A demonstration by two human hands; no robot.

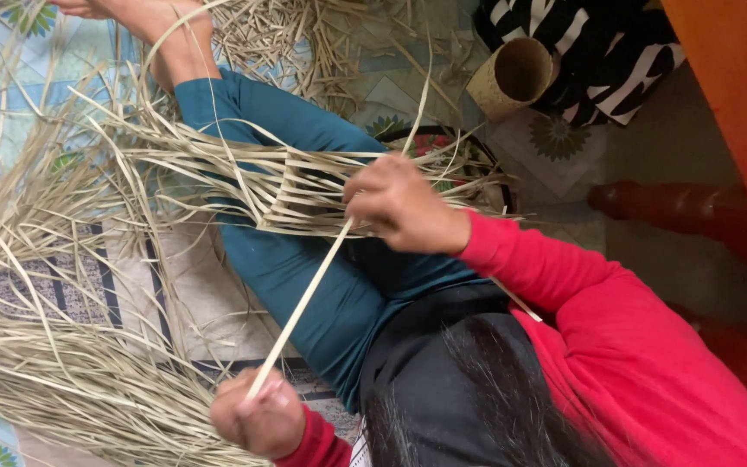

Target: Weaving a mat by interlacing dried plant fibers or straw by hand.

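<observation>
Person sat on the floor, teal-trousered leg (304, 285) stretched toward far left, part-woven mat of pale palm strips (296, 186) lying across the knee. Right hand (404, 207) pressed down on the near-right edge of the weave, grip closed, fingers pinching where one long strip (300, 307) entered it. Left hand (261, 419) was near, low in view, a tight fist around that strip's free end; the strip ran taut between the two hands. Judged step: drawing a single strip through the weave and snugging it. Next move would likely need the right hand pinning the crossing while tension is kept straight, not twisted. Loose strips (54, 380) were heaped on the floor at left; a small woven cylinder (516, 78) lay far right, well apart.
</observation>
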